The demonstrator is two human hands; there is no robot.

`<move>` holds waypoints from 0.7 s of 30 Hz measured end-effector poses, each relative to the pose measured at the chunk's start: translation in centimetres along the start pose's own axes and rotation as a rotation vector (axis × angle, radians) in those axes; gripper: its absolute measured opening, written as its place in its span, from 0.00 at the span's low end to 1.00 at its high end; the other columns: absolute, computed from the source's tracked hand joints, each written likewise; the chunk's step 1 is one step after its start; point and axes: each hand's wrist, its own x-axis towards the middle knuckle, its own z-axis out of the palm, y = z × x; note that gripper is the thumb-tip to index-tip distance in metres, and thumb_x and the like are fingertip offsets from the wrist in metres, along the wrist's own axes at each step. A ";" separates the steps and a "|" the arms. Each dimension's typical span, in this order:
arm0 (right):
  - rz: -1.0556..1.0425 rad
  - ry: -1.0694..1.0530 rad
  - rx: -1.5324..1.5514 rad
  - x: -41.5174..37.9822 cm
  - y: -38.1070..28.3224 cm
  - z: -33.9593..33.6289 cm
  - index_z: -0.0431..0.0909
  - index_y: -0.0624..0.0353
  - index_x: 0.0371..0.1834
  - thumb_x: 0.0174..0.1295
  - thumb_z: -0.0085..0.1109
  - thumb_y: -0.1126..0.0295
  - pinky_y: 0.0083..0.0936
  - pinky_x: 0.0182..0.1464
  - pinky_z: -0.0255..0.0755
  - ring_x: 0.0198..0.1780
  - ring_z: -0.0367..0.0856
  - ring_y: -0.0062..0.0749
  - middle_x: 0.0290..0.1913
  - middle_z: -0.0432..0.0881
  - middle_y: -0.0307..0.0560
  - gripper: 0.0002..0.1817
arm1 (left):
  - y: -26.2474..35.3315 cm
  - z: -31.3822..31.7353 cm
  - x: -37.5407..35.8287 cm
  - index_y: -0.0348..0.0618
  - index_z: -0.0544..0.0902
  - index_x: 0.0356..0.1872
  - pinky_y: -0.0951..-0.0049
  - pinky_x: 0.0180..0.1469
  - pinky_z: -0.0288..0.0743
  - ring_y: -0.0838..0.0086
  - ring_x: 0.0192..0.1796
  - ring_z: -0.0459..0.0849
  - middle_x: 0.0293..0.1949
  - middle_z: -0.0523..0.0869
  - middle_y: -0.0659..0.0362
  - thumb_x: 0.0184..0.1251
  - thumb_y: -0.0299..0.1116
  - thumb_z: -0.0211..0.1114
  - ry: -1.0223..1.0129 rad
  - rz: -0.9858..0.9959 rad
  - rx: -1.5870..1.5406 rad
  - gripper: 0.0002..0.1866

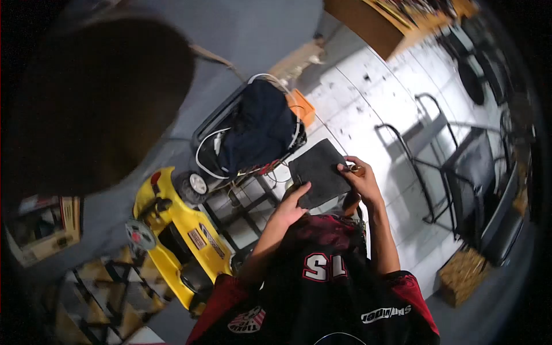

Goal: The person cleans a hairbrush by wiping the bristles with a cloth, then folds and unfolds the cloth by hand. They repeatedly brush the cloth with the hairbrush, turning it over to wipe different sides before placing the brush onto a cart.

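A dark grey, flat, roughly square piece [320,174], like folded cloth or a pad, is held out in front of my body. My left hand [292,208] grips its lower left edge, thumb lying on top. On the opposite side my right hand [364,183] pinches the edge, thumb over the upper face. A small brown, shiny thing [357,171] shows at the fingers of my right hand; I cannot tell what it is. The fingers beneath the grey piece are mostly hidden.
Left of me stands a yellow ride-on toy car [198,241]. Ahead, dark blue cloth [261,126] and a white cable lie on a rack, with an orange bin [302,108] behind. A black metal-framed chair [468,164] and a woven box [463,276] are at right on white tiles.
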 end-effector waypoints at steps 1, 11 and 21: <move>-0.114 0.035 -0.063 -0.1 1.1 -0.7 0.69 0.67 0.55 0.54 0.65 0.66 0.20 0.46 0.72 0.42 0.79 0.25 0.39 0.82 0.47 0.27 | -0.3 0.3 0.8 0.41 0.74 0.53 0.63 0.59 0.70 0.66 0.55 0.77 0.52 0.79 0.55 0.60 0.35 0.66 -0.001 0.006 0.051 0.21; 0.052 0.081 0.047 8.3 15.8 -3.2 0.71 0.61 0.51 0.52 0.62 0.77 0.19 0.38 0.70 0.36 0.74 0.20 0.34 0.76 0.39 0.21 | -3.6 -4.1 12.8 0.47 0.73 0.55 0.67 0.57 0.68 0.72 0.55 0.76 0.54 0.78 0.63 0.64 0.38 0.63 0.384 0.030 0.219 0.20; -0.274 -0.018 -0.027 27.9 24.6 6.8 0.73 0.60 0.54 0.48 0.62 0.73 0.27 0.47 0.73 0.41 0.82 0.34 0.49 0.78 0.52 0.26 | 5.6 -13.1 26.9 0.42 0.68 0.60 0.57 0.63 0.66 0.56 0.63 0.68 0.61 0.70 0.50 0.70 0.32 0.51 0.350 0.573 0.106 0.19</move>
